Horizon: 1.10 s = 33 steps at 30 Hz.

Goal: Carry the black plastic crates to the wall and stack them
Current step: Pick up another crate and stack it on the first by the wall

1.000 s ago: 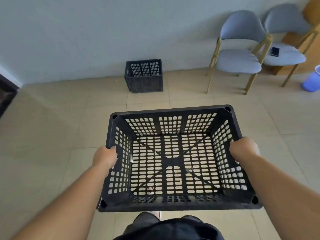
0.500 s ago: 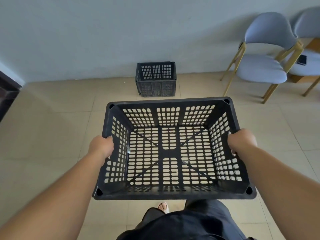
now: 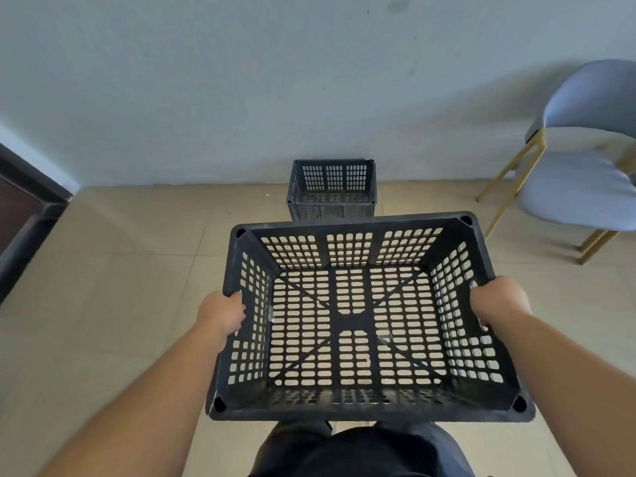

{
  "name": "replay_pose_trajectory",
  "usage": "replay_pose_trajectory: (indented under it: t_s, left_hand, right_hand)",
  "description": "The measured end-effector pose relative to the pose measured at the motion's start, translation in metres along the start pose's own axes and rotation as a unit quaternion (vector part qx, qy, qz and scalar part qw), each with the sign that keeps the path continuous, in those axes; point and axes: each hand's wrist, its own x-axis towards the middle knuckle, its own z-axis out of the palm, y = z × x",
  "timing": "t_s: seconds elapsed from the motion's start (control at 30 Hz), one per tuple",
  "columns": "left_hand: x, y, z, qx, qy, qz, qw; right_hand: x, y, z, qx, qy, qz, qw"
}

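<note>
I hold an empty black perforated plastic crate [image 3: 351,327] level in front of me, above the floor. My left hand [image 3: 222,313] grips its left side wall at the handle. On the opposite wall my right hand [image 3: 497,299] is closed around the handle. A second black crate [image 3: 332,187] stands on the floor against the pale wall, straight ahead, just beyond the carried crate's far rim, which hides its lower front. It is upright and empty.
A grey padded chair with gold legs [image 3: 581,187] stands by the wall at the right. A dark door frame [image 3: 24,215] runs along the left edge. Beige floor tiles [image 3: 120,270] lie between me and the wall.
I have walked closer to the wall. The crate on the floor now looks larger and sits centred ahead. The chairs have slid to the right edge. Both hands keep the same grip.
</note>
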Motion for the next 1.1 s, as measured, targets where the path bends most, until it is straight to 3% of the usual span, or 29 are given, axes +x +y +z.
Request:
replay_pose_trajectory:
  t_s: [0.33,0.6,1.1]
  left_hand:
    - [0.129,0.107,0.015,-0.023,0.006,-0.020,1.000]
    - [0.256,0.203,0.025,-0.014,-0.035,-0.011,0.999]
    - [0.423,0.409,0.095,0.040,-0.023,0.027,0.999]
  right_hand:
    - [0.109,-0.152,0.016,-0.023,-0.005,0.001,1.000]
    - [0.186,-0.272,0.029,-0.019,0.009,0.007,1.000]
    - [0.363,-0.422,0.031,0.011,0.016,0.034,0.999]
